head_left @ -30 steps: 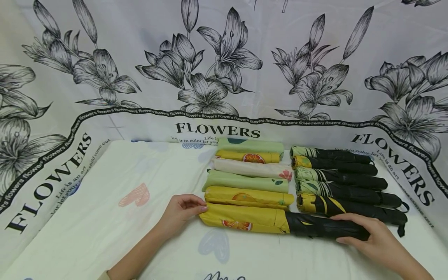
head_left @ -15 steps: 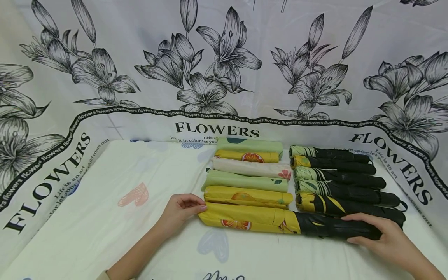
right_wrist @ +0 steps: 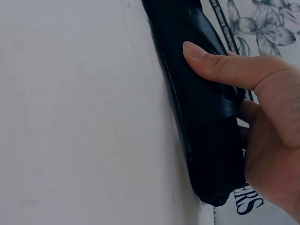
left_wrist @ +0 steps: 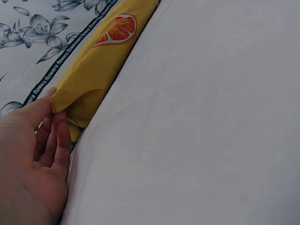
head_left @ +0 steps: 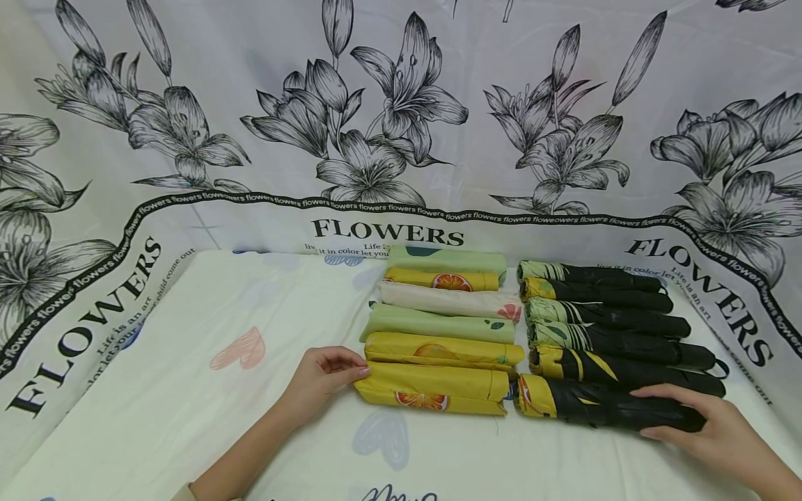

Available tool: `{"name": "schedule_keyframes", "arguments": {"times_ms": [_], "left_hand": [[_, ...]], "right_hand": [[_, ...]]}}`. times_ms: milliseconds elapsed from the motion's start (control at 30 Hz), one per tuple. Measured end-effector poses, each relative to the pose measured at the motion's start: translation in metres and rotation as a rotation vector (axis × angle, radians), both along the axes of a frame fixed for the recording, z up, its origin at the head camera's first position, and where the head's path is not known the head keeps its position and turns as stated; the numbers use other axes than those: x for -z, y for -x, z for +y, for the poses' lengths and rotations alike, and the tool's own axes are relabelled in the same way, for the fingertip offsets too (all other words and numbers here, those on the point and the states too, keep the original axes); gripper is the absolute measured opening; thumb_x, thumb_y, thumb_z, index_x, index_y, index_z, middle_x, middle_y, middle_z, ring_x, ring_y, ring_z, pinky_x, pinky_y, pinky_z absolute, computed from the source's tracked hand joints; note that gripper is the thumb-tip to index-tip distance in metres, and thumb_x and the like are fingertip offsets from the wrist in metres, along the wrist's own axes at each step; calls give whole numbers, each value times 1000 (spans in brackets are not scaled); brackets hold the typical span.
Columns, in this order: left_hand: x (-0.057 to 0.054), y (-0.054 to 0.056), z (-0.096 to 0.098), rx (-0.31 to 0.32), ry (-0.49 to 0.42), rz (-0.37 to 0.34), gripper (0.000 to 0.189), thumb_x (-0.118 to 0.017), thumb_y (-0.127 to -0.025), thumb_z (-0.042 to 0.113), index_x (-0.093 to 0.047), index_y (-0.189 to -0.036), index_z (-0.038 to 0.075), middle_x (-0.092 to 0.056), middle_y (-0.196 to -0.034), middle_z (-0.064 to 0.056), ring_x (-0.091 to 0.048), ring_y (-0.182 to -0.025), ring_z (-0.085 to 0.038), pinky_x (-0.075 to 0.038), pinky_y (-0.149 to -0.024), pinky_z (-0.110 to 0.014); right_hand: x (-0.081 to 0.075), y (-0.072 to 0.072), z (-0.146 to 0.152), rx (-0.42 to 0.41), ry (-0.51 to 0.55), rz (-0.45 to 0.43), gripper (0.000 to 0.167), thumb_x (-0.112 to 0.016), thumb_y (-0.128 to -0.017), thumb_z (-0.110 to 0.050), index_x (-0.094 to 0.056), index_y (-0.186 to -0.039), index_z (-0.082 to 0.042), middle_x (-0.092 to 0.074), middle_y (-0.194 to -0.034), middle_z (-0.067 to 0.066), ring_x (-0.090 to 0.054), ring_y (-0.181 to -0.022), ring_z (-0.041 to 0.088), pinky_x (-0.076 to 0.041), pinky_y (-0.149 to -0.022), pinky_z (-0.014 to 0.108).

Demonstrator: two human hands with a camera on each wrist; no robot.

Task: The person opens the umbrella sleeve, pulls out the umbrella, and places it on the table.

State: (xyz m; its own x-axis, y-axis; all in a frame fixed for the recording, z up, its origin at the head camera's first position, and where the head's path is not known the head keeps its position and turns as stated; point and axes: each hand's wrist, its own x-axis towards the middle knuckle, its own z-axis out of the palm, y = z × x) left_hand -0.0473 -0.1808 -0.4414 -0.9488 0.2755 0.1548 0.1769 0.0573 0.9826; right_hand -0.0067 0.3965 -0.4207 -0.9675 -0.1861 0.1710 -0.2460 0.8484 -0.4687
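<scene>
My left hand [head_left: 322, 386] pinches the left end of a yellow umbrella sleeve [head_left: 432, 390] with an orange-slice print, which lies flat on the bed-like surface. In the left wrist view, thumb and fingertips grip the corner of that sleeve [left_wrist: 93, 77]. To its right lies a folded umbrella [head_left: 614, 403], mostly black with a yellow end, lined up with the mouth of the sleeve and just outside it. My right hand [head_left: 708, 428] holds the umbrella's right end. Its thumb lies over the black cloth [right_wrist: 201, 117] in the right wrist view, with the other fingers partly hidden behind.
Behind the sleeve lies a column of several more sleeves, among them a yellow one [head_left: 445, 348], a green one [head_left: 438, 323] and a pale pink one [head_left: 447, 299]. Several folded umbrellas [head_left: 626, 344] lie in a column at right. A flower-print cloth [head_left: 250, 139] hangs behind.
My right hand has drawn the black umbrella rightward out of the yellow sleeve, and its yellow end now shows. My left hand keeps its pinch on the sleeve and has hardly moved.
</scene>
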Motion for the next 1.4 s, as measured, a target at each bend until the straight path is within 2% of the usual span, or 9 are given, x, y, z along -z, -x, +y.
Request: {"name": "schedule_keyframes", "arguments": {"times_ms": [300,400,500,800,1100,1167,1267,1333,1400], "left_hand": [[-1,0,1,-1,1,-2,14,-76,-92,-4,-72,-100,-15,-77,-89,9,-69,-78,-4,-58,-74,-19],[-1,0,1,-3,6,2,14,-76,-92,-4,-73,-100,-15,-77,-89,8,-69,-79,-4,-58,-74,-19],[-1,0,1,-6,10,1,14,-77,-92,-3,-73,-100,-14,-77,-89,8,-69,-78,-4,-58,-73,-19],[-1,0,2,-11,9,-9,15,-78,-92,-3,-73,-100,-14,-77,-89,8,-69,-78,-4,-58,-73,-19],[1,0,1,-8,13,3,14,-77,-92,-3,-73,-100,-13,-78,-90,7,-69,-78,-4,-58,-73,-19],[1,0,0,-10,15,3,13,-77,-92,-3,-74,-100,-13,-78,-90,7,-69,-78,-4,-58,-73,-19],[2,1,0,-12,16,-2,13,-77,-92,-3,-74,-100,-13,-78,-90,7,-69,-78,-4,-58,-73,-19],[2,1,0,-12,17,-7,13,-77,-92,-3,-73,-100,-13,-77,-89,7,-69,-78,-4,-58,-73,-19],[3,1,0,-14,17,-13,14,-77,-92,-2,-73,-99,-13,-77,-90,8,-70,-78,-4,-58,-73,-19]], "right_hand": [[2,0,11,39,-10,-20,54,-101,-65,-20,-78,-114,-25,-57,-114,-40,-35,-105,-31,-37,-74,6],[2,0,13,63,-16,-44,54,-100,-66,-22,-78,-115,-24,-56,-115,-40,-32,-105,-32,-48,-83,20],[1,1,15,83,-30,-57,54,-100,-66,-24,-78,-115,-23,-54,-114,-41,-30,-104,-32,-49,-82,26],[4,-1,22,73,-8,-29,52,-100,-66,-19,-78,-113,-21,-55,-110,-43,-31,-104,-34,-33,-73,4],[7,-2,27,93,-5,-11,52,-100,-65,-16,-78,-113,-18,-54,-109,-43,-28,-105,-35,-31,-75,4],[8,-1,27,125,9,-29,53,-100,-66,-19,-78,-114,-15,-55,-109,-41,-27,-103,-34,-41,-92,14],[9,0,26,208,23,-66,57,-100,-68,-24,-77,-118,-8,-72,-114,-12,-53,-115,-4,-45,-105,53],[10,0,26,260,36,-92,62,-101,-68,-26,-75,-120,-3,-74,-120,15,-56,-122,29,-37,-95,76],[11,1,25,285,38,-100,65,-101,-68,-27,-74,-121,0,-66,-125,36,-47,-120,56,-35,-96,78]]}}
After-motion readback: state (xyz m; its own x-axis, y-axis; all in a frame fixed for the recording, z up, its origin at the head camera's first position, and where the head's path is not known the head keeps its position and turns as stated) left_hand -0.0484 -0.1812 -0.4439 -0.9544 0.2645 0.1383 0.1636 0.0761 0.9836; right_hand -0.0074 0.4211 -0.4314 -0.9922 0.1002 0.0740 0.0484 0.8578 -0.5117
